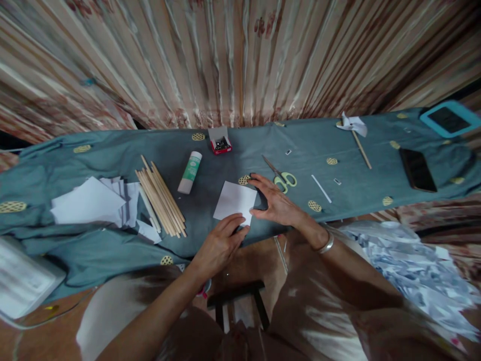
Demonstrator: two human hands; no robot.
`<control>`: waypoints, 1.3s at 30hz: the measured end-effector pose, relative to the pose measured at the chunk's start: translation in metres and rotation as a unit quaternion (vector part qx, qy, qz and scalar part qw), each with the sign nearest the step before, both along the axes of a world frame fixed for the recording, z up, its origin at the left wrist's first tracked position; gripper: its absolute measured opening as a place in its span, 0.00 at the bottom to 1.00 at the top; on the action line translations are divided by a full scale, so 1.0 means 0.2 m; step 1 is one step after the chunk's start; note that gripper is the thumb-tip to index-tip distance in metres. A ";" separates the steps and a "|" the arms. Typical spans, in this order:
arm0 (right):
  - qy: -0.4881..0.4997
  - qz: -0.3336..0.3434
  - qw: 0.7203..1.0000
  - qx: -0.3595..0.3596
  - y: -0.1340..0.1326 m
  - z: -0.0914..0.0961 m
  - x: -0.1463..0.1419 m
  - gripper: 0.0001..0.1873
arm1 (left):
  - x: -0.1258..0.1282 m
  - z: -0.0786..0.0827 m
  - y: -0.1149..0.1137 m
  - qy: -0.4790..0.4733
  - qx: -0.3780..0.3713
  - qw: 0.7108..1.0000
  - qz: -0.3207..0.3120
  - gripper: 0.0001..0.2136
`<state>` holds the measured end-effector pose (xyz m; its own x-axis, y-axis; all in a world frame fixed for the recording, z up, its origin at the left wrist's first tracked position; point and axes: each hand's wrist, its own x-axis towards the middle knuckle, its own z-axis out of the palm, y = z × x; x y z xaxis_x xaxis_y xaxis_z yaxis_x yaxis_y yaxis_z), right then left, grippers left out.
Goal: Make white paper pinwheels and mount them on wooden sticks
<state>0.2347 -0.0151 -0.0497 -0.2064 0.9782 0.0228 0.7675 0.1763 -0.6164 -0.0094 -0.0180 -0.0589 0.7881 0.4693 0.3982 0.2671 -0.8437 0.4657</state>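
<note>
A white square of paper (233, 199) lies on the cloth in front of me, turned slightly. My left hand (221, 244) is at its near edge, with the fingertips on the paper and the thumb close below, gripping the near corner. At the right side, my right hand (276, 203) has thumb and index finger spread apart, the fingertips by the paper's edge. Just beyond the right hand lie scissors (280, 175) with light green handles. A glue stick (190, 172) with a green label rests to the left of the paper. Behind it stands an open red box (221, 145) of small metal pieces.
Wooden sticks (161, 198) and a stack of white paper (90, 203) lie at left. A paper pinwheel (353, 125) on a stick, a phone (418, 169), a blue-framed tablet (450, 119) and a paper strip (321, 188) are at right. White paper pieces (417, 271) are heaped below right.
</note>
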 end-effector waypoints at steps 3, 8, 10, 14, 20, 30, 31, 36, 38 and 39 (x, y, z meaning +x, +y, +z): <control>0.018 0.000 1.000 0.015 0.02 -0.01 0.03 0.38 | 0.00 -0.01 0.00 0.008 0.003 1.000 -0.004 0.11; 0.045 -0.009 0.998 0.048 0.07 -0.03 0.07 0.30 | 0.00 -0.01 0.00 0.009 0.004 1.000 -0.007 0.11; 0.053 -0.014 0.997 0.051 0.09 -0.03 0.08 0.26 | 0.00 -0.01 0.00 0.012 0.005 1.000 -0.010 0.11; 0.046 -0.018 0.997 0.068 0.13 -0.03 0.09 0.20 | 0.00 0.00 0.00 0.020 0.004 1.000 -0.010 0.11; 0.033 -0.047 0.993 0.107 0.14 -0.04 0.07 0.17 | -0.01 -0.01 0.00 0.045 0.004 0.999 -0.029 0.16; 0.001 -0.041 0.985 0.170 -0.09 0.13 -0.10 0.16 | -0.04 -0.01 0.04 -0.008 -0.011 0.999 0.038 0.18; 0.000 -0.017 0.987 0.159 -0.11 0.12 -0.11 0.16 | -0.05 -0.01 0.07 -0.007 0.001 0.999 0.044 0.17; -0.033 0.057 0.993 0.097 -0.13 0.08 -0.13 0.26 | -0.08 -0.01 0.14 0.003 0.052 0.997 0.056 0.13; -0.041 0.074 0.994 0.067 -0.13 0.07 -0.13 0.30 | -0.07 -0.02 0.14 0.009 0.078 0.995 0.060 0.10; -0.042 0.081 0.995 0.051 -0.13 0.08 -0.13 0.31 | -0.07 -0.02 0.14 0.013 0.091 0.994 0.064 0.08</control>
